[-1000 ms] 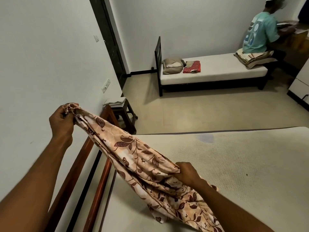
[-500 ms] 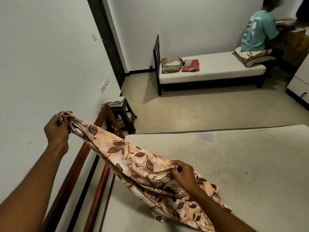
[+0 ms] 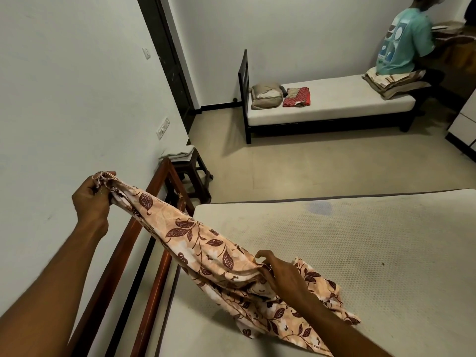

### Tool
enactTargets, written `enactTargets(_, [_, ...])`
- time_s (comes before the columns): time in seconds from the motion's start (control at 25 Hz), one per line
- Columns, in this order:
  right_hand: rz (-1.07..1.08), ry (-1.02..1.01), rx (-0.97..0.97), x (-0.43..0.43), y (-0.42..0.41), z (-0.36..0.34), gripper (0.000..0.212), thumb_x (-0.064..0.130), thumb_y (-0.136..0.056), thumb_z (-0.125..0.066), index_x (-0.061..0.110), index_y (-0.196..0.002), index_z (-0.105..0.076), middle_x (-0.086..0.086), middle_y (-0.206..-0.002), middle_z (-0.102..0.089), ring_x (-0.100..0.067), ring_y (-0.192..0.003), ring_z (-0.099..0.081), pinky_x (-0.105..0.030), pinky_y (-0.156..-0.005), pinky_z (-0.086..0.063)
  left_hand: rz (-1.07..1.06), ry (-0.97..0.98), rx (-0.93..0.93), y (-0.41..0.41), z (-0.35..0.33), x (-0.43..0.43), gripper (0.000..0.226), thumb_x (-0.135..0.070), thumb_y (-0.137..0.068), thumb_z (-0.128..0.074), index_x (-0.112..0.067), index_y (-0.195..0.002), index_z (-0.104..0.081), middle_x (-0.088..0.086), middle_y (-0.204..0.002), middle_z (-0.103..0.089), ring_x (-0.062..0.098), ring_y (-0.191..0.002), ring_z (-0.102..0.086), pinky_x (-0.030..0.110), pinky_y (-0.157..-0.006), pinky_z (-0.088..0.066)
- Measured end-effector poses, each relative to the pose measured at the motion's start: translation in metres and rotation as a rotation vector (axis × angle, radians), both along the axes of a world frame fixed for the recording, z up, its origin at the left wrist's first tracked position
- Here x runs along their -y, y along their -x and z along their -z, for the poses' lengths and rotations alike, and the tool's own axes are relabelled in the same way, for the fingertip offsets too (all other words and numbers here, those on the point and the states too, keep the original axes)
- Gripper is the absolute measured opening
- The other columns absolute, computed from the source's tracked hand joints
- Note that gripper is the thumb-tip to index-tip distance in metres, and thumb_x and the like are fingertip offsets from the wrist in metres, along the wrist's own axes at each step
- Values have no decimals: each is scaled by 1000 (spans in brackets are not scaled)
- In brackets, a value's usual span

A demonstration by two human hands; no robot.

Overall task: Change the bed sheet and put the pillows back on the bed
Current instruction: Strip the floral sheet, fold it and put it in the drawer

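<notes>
Sheet [image 3: 201, 235] runs lengthwise from left hand [image 3: 90, 199], fingers clamped on its raised corner, down to right hand [image 3: 280, 274], fingers pinching its bunched edge above the mattress [image 3: 360, 253].

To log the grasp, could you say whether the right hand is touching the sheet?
Touching: the head view shows the right hand gripping the sheet by its bunched folds.

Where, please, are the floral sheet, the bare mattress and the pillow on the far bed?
floral sheet [image 3: 206, 235]: head view, on its raised, stretched middle.
bare mattress [image 3: 360, 253]: head view, on its uncovered top.
pillow [image 3: 266, 96]: head view, on its upper face.
</notes>
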State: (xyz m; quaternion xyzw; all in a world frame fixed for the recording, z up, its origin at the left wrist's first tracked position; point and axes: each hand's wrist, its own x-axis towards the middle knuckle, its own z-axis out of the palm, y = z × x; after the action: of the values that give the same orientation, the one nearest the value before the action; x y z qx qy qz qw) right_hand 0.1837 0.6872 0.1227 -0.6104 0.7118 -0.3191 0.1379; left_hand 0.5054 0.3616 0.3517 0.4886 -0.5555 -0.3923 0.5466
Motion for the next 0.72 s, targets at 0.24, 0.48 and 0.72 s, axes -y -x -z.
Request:
enactTargets(0.24, [-238,-154,-211,1,0,-2,48,35,-100,-43,44,-147,-36,10,-124,-64,-11,-90,-64,-26,-71,-51,37,15,40,4,-5,-2,36,-3,-101,-59,-32,-98,-78,-4,-107,-74,16,-100,-67,35,-81,-58])
enactTargets(0.48, [-275,-189,-222,-5,-12,-9,60,36,-96,-45,38,-153,-25,5,-111,-69,-21,-84,-64,-31,-63,-39,55,12,88,7,2,-1,40,-4,-101,-58,-36,-97,-79,-4,-109,-74,20,-103,-67,42,-87,-58])
enactTargets(0.72, [-337,-222,-251,-12,-15,-3,45,47,-104,-35,47,-148,-31,4,-117,-69,-20,-96,-65,-35,-77,-49,41,-11,92,5,9,-3,40,-4,-101,-59,-36,-95,-80,-5,-106,-74,20,-103,-67,44,-89,-59])
